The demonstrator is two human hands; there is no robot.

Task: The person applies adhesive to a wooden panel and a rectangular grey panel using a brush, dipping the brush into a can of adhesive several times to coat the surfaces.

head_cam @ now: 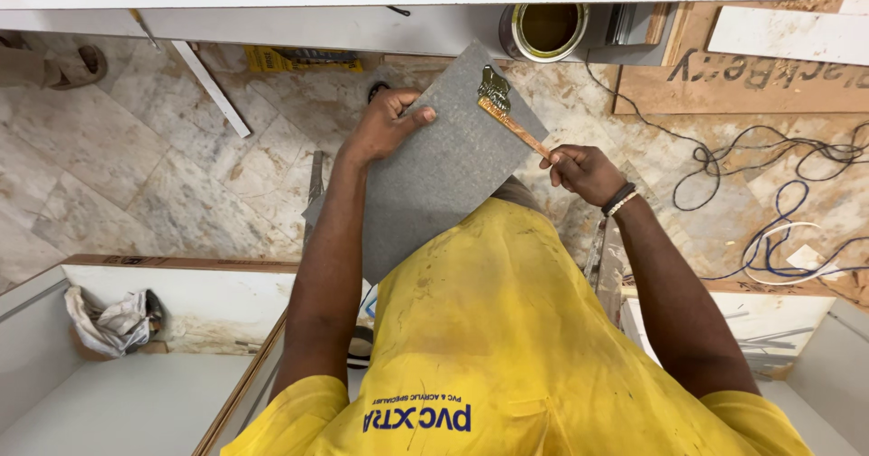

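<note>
While we look down through the head camera, we see the left hand pinching the upper edge of a grey panel, thumb on its face. The right hand is closed round a brush, its long axis slanting up-left, bristles touching the panel's top right corner. An open tin sits just beyond; cables crowd the floor rightward.
</note>
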